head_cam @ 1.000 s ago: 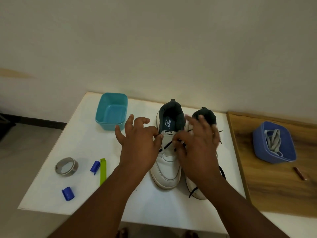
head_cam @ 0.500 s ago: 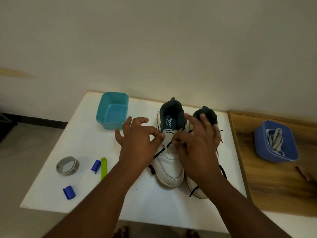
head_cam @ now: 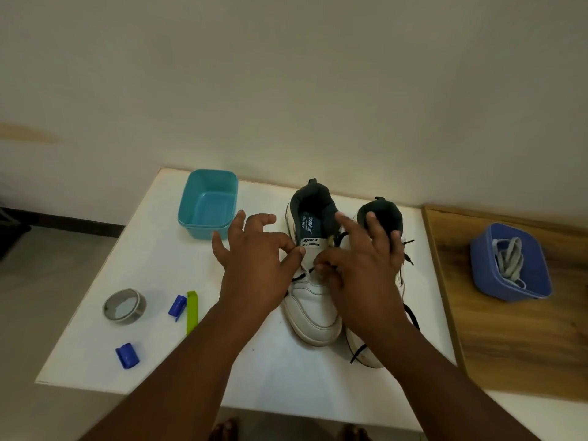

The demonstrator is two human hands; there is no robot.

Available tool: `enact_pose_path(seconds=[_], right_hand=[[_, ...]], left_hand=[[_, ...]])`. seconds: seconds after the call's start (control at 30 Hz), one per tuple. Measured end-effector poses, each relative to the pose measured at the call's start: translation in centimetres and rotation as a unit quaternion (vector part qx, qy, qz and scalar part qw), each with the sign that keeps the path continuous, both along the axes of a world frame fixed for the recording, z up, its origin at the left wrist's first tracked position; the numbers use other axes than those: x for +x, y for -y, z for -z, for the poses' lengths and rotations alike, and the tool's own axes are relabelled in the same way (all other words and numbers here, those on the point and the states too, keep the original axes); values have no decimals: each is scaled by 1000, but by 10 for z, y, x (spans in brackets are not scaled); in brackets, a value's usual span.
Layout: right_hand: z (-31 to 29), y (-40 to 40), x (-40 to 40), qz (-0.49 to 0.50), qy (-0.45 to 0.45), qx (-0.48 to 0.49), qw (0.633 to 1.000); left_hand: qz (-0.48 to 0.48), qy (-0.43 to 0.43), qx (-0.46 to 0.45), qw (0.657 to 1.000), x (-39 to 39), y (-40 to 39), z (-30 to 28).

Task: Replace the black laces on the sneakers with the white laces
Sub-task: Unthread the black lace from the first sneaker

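Note:
Two white sneakers stand side by side on the white table (head_cam: pixel 159 265), toes toward me. The left sneaker (head_cam: pixel 313 310) still carries a black lace (head_cam: pixel 298 277) across its tongue. My left hand (head_cam: pixel 254 265) pinches the left side of that lace between thumb and forefinger. My right hand (head_cam: pixel 359 265) pinches the lace at the tongue's right side, other fingers spread. It hides most of the right sneaker (head_cam: pixel 380 214), whose black lace (head_cam: pixel 412 316) trails loose. White laces (head_cam: pixel 509 259) lie bundled in a blue tub (head_cam: pixel 528 281) at the right.
An empty teal tub (head_cam: pixel 208 203) stands at the table's back left. A roll of grey tape (head_cam: pixel 124 306), two small blue clips (head_cam: pixel 177 306) (head_cam: pixel 127 355) and a green stick (head_cam: pixel 192 311) lie at the left. A wooden surface (head_cam: pixel 515 338) adjoins on the right. A wall rises behind.
Both hands stayed on the left sneaker's lace; the thumbs have drawn a little apart, and more of the black lace shows slack by the left hand.

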State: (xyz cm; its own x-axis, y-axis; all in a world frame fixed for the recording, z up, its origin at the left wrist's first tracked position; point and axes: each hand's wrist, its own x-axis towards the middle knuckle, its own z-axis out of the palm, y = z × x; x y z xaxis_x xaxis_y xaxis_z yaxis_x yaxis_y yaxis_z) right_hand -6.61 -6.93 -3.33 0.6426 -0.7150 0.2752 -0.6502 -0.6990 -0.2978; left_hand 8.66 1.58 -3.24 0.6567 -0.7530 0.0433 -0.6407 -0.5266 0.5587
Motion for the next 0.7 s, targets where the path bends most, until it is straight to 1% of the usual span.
enact_pose_path(seconds=[0.07, 0.17, 0.23, 0.27, 0.37, 0.4, 0.43, 0.5, 0.57, 0.63, 0.7], right_hand=[[-8, 6, -5, 57, 46, -27, 997], [-16, 12, -11, 143, 109, -51, 982], [-16, 10, -8, 147, 125, -26, 981], [-14, 8, -5, 120, 108, -6, 987], [-1, -1, 5, 5, -8, 21, 1000], [2, -3, 6, -13, -35, 19, 999], [4, -3, 5, -18, -43, 14, 999], [1, 0, 1, 3, -20, 3, 1000], [-8, 4, -4, 62, 34, -8, 997], [-13, 7, -9, 137, 88, -12, 987], [-15, 11, -11, 172, 123, -2, 977]], left_hand=[[4, 2, -1, 1000, -1, 2, -1], [5, 3, -7, 1000, -1, 1, -2], [5, 4, -10, 1000, -1, 0, -1], [4, 5, -8, 1000, -1, 0, -1], [0, 15, -1, 1000, 0, 2, 0], [1, 16, 0, 1000, 0, 2, -1], [1, 17, 1, 1000, 0, 2, -1], [4, 21, 1, 1000, 0, 2, -3], [6, 28, -1, 1000, 0, 2, -5], [8, 27, 2, 1000, -1, 2, -6], [7, 26, 5, 1000, -1, 1, -6]])
